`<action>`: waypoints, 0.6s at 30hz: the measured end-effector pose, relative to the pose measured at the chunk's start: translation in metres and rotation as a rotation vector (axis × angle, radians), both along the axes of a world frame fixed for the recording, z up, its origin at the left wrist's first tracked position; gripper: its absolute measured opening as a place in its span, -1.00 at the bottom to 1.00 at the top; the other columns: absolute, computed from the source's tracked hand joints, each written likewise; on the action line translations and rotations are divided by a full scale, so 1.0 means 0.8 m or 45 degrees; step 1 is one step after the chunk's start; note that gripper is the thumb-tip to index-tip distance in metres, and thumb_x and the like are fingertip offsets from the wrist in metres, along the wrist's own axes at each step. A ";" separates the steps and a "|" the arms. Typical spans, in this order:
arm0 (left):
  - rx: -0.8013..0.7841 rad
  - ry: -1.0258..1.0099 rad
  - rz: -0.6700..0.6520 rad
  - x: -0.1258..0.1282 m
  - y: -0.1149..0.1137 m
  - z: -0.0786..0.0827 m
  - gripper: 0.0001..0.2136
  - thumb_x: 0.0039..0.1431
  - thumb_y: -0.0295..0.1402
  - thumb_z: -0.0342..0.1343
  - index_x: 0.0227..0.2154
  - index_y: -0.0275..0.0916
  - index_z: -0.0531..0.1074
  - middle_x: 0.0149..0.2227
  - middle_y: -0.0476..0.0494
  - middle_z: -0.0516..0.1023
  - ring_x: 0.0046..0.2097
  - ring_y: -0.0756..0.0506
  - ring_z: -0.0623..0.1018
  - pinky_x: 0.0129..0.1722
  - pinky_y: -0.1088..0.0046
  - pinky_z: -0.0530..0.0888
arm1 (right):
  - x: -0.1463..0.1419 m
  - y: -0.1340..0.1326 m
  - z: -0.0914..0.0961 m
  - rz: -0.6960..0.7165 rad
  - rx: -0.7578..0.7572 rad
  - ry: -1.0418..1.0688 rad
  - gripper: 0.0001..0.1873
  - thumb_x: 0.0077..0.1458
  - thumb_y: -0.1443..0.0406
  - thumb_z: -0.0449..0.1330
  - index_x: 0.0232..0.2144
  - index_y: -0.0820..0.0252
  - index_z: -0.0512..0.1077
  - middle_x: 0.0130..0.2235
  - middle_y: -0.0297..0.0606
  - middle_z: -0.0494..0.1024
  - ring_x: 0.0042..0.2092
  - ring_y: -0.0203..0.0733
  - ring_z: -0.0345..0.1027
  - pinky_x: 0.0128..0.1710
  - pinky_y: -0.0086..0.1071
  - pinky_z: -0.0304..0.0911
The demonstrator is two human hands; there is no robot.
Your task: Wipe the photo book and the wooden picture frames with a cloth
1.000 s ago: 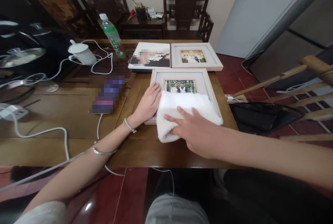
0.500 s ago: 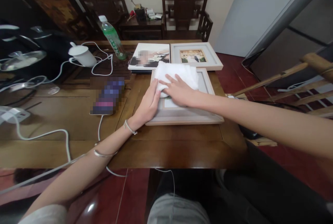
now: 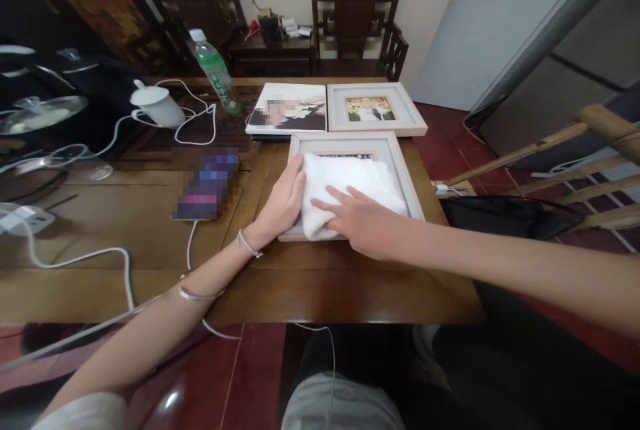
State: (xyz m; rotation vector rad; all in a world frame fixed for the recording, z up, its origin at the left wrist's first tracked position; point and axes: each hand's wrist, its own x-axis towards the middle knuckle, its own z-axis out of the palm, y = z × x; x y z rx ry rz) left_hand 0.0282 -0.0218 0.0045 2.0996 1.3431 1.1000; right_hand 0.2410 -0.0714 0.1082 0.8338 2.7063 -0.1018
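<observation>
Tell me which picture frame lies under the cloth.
The front frame, with the left hand at its left edge: the white cloth lies on it, while the back frame has none.

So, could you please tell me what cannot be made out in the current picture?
All in the head view:
1. Most of what the pale wooden picture frame displays: hidden by the folded white cloth beneath the right hand.
2. Screen content on the dark rectangular phone: blurred by pixelation.
3. The bare right forearm's far end: cut off by the right edge.
</observation>
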 end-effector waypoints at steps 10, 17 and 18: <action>0.043 0.266 -0.014 0.004 0.004 0.001 -0.51 0.48 -0.22 -0.16 0.28 -0.38 0.39 0.40 -0.42 0.36 0.49 -0.33 0.22 0.50 -0.09 0.13 | 0.046 -0.021 0.014 -0.116 0.124 -0.112 -0.46 0.13 0.58 0.12 0.08 0.22 0.61 0.44 -0.06 0.28 0.43 0.35 0.13 0.25 0.20 0.28; 0.084 0.192 -0.008 -0.001 0.006 -0.004 -0.57 0.51 -0.24 -0.17 0.24 -0.26 0.44 0.35 -0.28 0.44 0.46 -0.25 0.29 0.48 -0.07 0.19 | -0.015 -0.014 0.018 -0.060 0.047 -0.018 -0.53 0.16 0.54 0.15 0.05 0.18 0.62 0.35 -0.02 0.43 0.32 0.33 0.28 0.15 0.07 0.33; 0.089 0.175 -0.008 -0.002 0.006 -0.004 -0.57 0.51 -0.23 -0.17 0.24 -0.25 0.44 0.35 -0.27 0.45 0.46 -0.25 0.29 0.48 -0.08 0.19 | -0.020 -0.012 0.016 -0.056 0.034 -0.012 -0.55 0.17 0.54 0.16 0.03 0.20 0.63 0.35 -0.01 0.43 0.32 0.34 0.29 0.16 0.06 0.33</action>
